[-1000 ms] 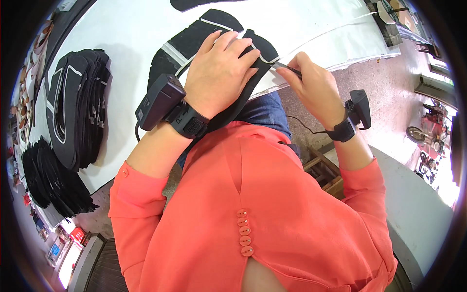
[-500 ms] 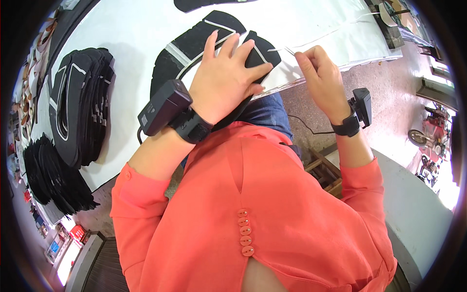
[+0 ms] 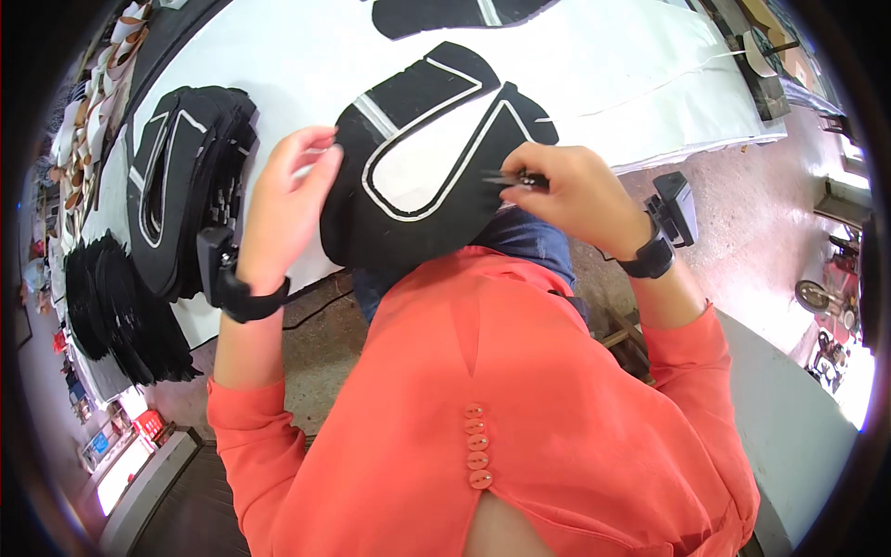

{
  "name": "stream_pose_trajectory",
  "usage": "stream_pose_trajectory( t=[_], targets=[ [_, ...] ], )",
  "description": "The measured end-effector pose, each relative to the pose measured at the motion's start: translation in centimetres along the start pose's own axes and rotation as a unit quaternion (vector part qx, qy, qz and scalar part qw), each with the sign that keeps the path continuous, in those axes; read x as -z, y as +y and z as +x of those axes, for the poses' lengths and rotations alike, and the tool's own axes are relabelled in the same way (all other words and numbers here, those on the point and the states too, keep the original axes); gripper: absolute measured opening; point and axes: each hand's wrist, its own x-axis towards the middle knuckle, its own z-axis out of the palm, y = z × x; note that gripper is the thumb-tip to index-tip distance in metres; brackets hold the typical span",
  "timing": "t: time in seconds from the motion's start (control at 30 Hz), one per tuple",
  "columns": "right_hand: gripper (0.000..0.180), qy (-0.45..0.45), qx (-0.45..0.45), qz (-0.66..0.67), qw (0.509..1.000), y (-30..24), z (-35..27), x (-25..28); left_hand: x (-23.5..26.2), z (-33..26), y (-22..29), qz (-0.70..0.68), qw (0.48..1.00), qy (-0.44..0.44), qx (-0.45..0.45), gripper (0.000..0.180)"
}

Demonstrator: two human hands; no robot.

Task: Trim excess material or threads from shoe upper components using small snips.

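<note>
In front of me lies a black horseshoe-shaped fabric piece (image 3: 408, 243), edged inside with narrow white tape. A wider pale band crosses its left arm. My right hand (image 3: 580, 190) is closed round small scissors (image 3: 506, 178), their pointed blades over the piece's right arm. At the piece's left edge my left hand (image 3: 286, 209) is curved, thumb and fingers apart, and nothing held shows. A thin white tape (image 3: 640, 88) trails from the right arm's tip across the white tabletop (image 3: 613, 56) to the far right.
On the left stands a stack of similar black pieces (image 3: 190, 195). Nearer the left corner is a bundle of black strips (image 3: 116, 316). Another black piece (image 3: 436, 17) lies at the far edge. Tape runs toward a fixture (image 3: 763, 56) at right.
My left hand has lifted off the piece's middle and moved left to its edge. My right hand has left the tape and come inward over the piece with scissors. The piece has shifted slightly nearer.
</note>
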Motion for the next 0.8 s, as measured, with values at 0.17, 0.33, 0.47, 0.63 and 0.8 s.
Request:
stream_pose_trajectory(
  t=[0.17,0.33,0.47,0.63,0.8],
  targets=[
    [0.017,-0.035,0.064,-0.006,0.997,-0.6,1.2,-1.8,3.5,-2.9,-0.2,-0.151,0.963,-0.014,0.222,0.04],
    [0.018,-0.055,0.032,-0.011,0.998,-1.9,2.2,-2.7,3.5,-4.3,0.2,-0.168,0.961,-0.11,0.191,0.037],
    [0.022,-0.002,0.035,0.025,0.999,-2.9,2.2,-4.0,4.4,-3.6,1.6,-0.104,0.993,-0.032,0.056,0.029],
    [0.024,0.003,0.006,0.027,1.0,-3.6,2.5,-4.5,11.5,-3.5,5.2,0.013,0.968,0.249,-0.02,0.034],
    [0.021,0.027,0.038,0.032,0.998,-3.0,2.3,-5.0,19.8,-7.1,2.8,-0.055,0.929,0.365,-0.015,0.037]
  ],
)
